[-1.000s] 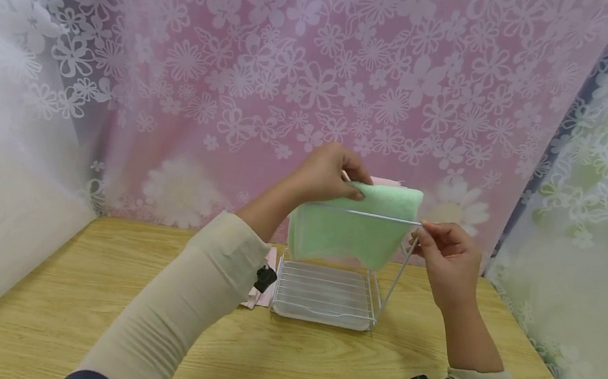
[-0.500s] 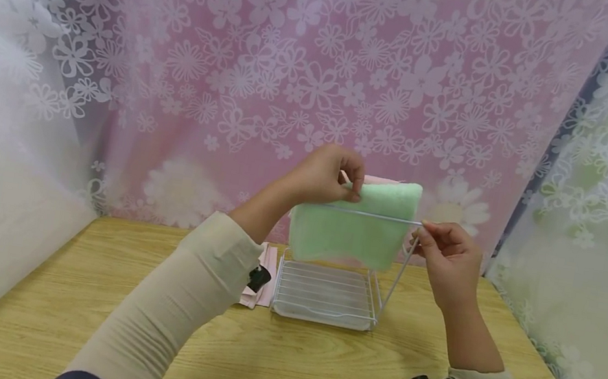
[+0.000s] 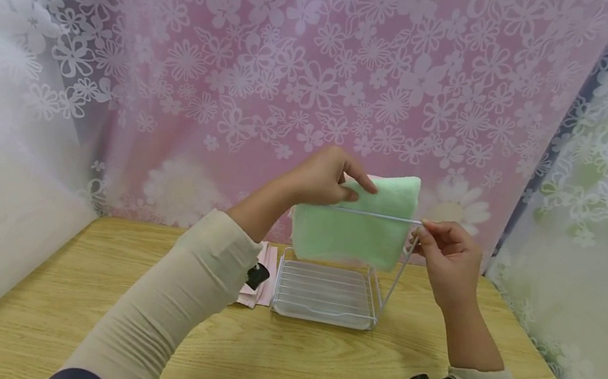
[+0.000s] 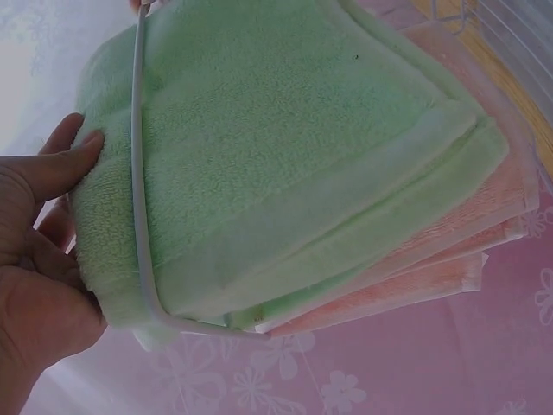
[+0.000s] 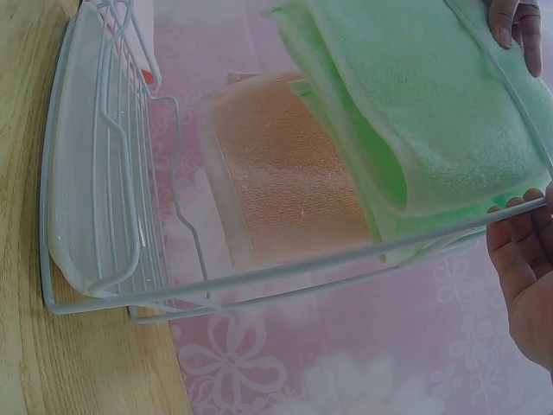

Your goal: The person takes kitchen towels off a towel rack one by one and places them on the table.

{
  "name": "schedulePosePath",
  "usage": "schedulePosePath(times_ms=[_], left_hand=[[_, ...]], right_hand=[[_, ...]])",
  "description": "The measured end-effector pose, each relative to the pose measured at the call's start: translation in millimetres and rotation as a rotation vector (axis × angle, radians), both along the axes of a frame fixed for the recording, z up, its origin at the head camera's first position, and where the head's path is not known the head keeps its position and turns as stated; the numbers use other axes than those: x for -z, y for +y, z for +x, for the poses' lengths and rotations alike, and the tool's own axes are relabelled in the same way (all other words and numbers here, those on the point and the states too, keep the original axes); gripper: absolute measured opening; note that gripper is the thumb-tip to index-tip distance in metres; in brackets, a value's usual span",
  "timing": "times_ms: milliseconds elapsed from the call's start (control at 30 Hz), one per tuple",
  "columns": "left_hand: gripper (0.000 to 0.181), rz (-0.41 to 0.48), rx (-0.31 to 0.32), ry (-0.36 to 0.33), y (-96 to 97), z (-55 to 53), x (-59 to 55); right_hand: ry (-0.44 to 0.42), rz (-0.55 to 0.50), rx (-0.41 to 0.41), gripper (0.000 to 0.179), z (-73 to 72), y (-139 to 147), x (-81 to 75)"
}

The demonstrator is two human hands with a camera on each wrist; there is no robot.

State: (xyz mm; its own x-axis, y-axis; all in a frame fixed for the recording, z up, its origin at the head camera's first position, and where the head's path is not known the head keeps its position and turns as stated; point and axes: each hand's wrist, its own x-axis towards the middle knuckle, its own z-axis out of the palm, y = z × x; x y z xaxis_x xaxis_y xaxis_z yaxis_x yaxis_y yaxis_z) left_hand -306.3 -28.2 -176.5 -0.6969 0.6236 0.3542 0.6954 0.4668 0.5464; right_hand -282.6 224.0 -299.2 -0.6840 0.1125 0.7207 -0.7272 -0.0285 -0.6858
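Folded green terry towel point(image 3: 353, 233), behind the near top bar of a white wire rack point(image 5: 294, 270).
Nearest, the wood-grain desk point(image 3: 277, 369) leaves working room before the rack, which stands toward its back edge. Right hand point(image 3: 449, 260) pinches the bar's right end; left hand point(image 3: 330, 174) grips the towel's top fold with thumb and fingers. That towel looks light, limp and grippy, best held by this fold. Beyond hangs a peach terry towel point(image 5: 289, 164), then a pink floral curtain point(image 3: 330, 56); room seems freest upward.

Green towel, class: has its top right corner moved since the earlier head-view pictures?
Yes, upward: the green towel now stands higher at that corner above the rack's top bar, which has stayed put.
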Motion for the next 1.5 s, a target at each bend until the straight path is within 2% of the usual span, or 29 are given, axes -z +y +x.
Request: schedulePosePath(times_ms=[133,367,1033,1300,1500], left_hand=[[0.029,0.007,0.008,-0.009,0.5,1.0,-2.5],[0.029,-0.005,0.008,0.017,3.1,4.4,-6.7],[0.028,0.001,0.012,-0.044,-3.5,14.6,-14.5],[0.027,0.026,0.055,-0.031,-8.5,16.8,-14.9],[0.027,0.04,0.06,-0.034,-10.9,19.3,-15.5]], right_hand=[[-0.004,0.008,0.012,0.011,-0.2,0,-0.4],[-0.009,0.0,0.021,0.016,-0.3,0,-0.4],[0.019,-0.01,-0.013,0.016,0.2,-2,-0.4],[0.021,-0.01,-0.017,0.017,0.0,-1,-0.1],[0.025,-0.011,-0.016,0.016,-0.5,-1,0.8]])
